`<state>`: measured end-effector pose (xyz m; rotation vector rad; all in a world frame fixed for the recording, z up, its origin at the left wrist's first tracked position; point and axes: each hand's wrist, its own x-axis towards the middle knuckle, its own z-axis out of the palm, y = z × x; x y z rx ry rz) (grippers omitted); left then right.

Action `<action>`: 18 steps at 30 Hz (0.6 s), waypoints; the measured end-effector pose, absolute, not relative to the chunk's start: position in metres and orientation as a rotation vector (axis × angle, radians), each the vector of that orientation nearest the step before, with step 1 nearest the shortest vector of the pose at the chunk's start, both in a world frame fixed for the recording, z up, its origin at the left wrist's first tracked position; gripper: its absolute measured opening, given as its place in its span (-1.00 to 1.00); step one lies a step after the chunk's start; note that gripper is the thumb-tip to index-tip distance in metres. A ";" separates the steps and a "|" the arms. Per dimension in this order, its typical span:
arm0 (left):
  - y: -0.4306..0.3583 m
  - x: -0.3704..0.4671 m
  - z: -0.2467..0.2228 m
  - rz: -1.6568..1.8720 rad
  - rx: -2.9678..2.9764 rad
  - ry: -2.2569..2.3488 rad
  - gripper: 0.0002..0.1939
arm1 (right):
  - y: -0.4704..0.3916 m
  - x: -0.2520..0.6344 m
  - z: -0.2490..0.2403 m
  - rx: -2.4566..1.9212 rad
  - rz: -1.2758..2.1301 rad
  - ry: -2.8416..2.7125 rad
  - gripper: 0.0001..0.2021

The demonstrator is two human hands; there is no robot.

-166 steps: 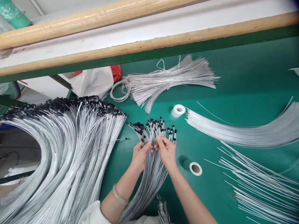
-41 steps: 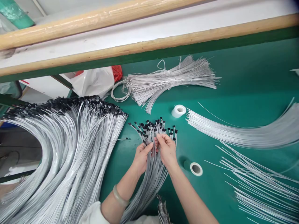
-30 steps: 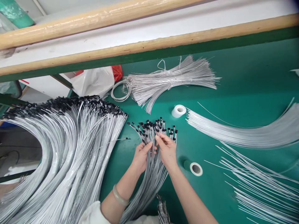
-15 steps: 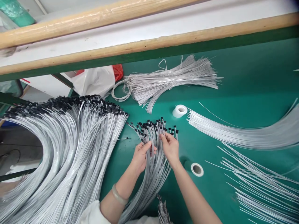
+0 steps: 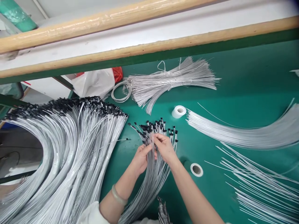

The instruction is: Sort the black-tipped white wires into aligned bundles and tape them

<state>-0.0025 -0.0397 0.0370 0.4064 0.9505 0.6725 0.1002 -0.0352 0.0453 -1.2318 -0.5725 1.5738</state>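
Note:
A bundle of thin grey cables [image 5: 151, 177] with small black connectors at its far end lies before me on the green table. My left hand [image 5: 141, 158] is closed around part of this bundle, thumb on top, just below the connectors. Close beside it, my right hand [image 5: 165, 147] pinches some of the cables between thumb and fingertips. Which strands the right fingertips hold is partly hidden. To the left spreads a much larger pile of black-tipped cables [image 5: 93, 149], with one strand sticking out toward the bundle.
A tied bundle of grey wires [image 5: 173, 76] lies at the back beside a coiled cable [image 5: 114, 93]. Two white tape rolls [image 5: 177, 112] stand to the right, near a long wire bundle [image 5: 233, 130] and loose wires [image 5: 261, 186]. A wood-edged shelf [image 5: 140, 51] crosses above.
My right hand has shifted left across the bundle, closer to my left hand. The left hand keeps its hold with little movement. The view has tilted very slightly.

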 end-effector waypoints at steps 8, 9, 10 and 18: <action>-0.037 -0.003 0.040 0.746 0.346 0.931 -0.67 | -0.037 0.100 0.029 -1.234 1.349 -0.348 -0.81; -0.037 -0.003 0.040 0.749 0.339 0.939 -0.68 | -0.037 0.100 0.030 -1.226 1.352 -0.350 -0.81; -0.037 -0.003 0.039 0.749 0.339 0.943 -0.67 | -0.037 0.100 0.031 -1.215 1.361 -0.350 -0.81; -0.039 0.001 0.036 0.708 0.339 0.967 -0.70 | -0.033 0.099 0.042 -1.256 1.494 -0.420 -0.81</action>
